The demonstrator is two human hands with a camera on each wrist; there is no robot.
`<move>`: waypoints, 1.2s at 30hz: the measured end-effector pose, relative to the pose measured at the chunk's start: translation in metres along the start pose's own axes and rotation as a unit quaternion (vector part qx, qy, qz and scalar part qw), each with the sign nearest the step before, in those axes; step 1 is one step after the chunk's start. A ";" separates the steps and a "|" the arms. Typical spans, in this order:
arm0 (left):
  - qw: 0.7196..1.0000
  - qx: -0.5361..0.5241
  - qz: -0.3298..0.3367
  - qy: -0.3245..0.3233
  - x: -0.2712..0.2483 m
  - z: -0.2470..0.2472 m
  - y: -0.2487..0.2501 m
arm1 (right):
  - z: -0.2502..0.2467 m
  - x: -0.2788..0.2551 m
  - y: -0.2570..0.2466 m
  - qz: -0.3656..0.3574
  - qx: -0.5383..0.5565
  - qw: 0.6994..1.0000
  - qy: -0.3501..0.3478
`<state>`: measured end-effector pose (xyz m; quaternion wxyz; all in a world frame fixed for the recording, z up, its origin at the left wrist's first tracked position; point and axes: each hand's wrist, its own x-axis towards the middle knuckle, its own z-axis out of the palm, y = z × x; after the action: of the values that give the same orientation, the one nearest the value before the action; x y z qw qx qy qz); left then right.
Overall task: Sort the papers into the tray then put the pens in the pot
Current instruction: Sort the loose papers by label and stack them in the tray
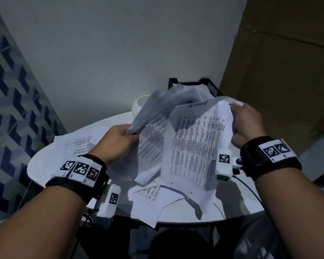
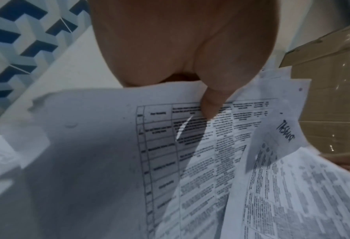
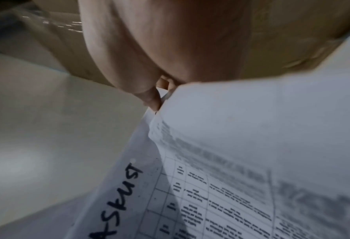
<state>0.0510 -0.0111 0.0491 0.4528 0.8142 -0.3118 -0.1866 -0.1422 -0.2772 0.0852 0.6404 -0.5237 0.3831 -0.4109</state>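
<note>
Both hands hold printed papers up over a round white table point(image 1: 45, 157). My left hand point(image 1: 118, 141) pinches the lower left corner of one sheet point(image 1: 151, 131), thumb on its printed face point(image 2: 211, 103). My right hand point(image 1: 245, 122) grips the upper right edge of a larger table-printed sheet point(image 1: 196, 146), seen close up with handwriting point(image 3: 221, 161). More loose sheets lie flat on the table at the left point(image 1: 77, 146) and near the front edge point(image 1: 150, 199). The black mesh tray point(image 1: 211, 86) stands at the back, mostly hidden by the raised papers. A white pot point(image 1: 138, 105) sits left of it. No pens are visible.
A large cardboard box point(image 1: 279, 71) stands against the wall on the right, close to the tray. A blue patterned floor point(image 1: 11, 109) lies to the left. A thin dark cable point(image 1: 183, 195) runs across the table's front part. My knees are under the near edge.
</note>
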 end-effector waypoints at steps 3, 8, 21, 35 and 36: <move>0.998 -0.038 -0.015 -0.038 -0.005 0.009 0.002 | -0.008 0.006 0.013 0.056 0.031 0.998 0.017; 0.992 -0.043 -0.059 -0.100 -0.009 0.021 -0.002 | -0.020 0.017 0.050 0.168 0.043 0.985 -0.007; 0.979 -0.131 -0.137 -0.075 -0.012 0.049 0.006 | -0.010 0.006 0.070 0.152 -0.015 0.985 0.076; 0.994 -0.099 -0.038 0.019 -0.011 0.045 0.002 | 0.015 -0.018 0.070 0.127 0.038 0.991 -0.001; 0.990 -0.131 -0.031 0.049 -0.008 0.042 0.002 | 0.018 -0.022 0.067 0.118 0.022 0.992 -0.031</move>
<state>0.0200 -0.0328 0.0294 0.5644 0.7652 -0.2365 -0.2000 -0.1249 -0.2429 0.0233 0.7073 -0.4728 0.4133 -0.3245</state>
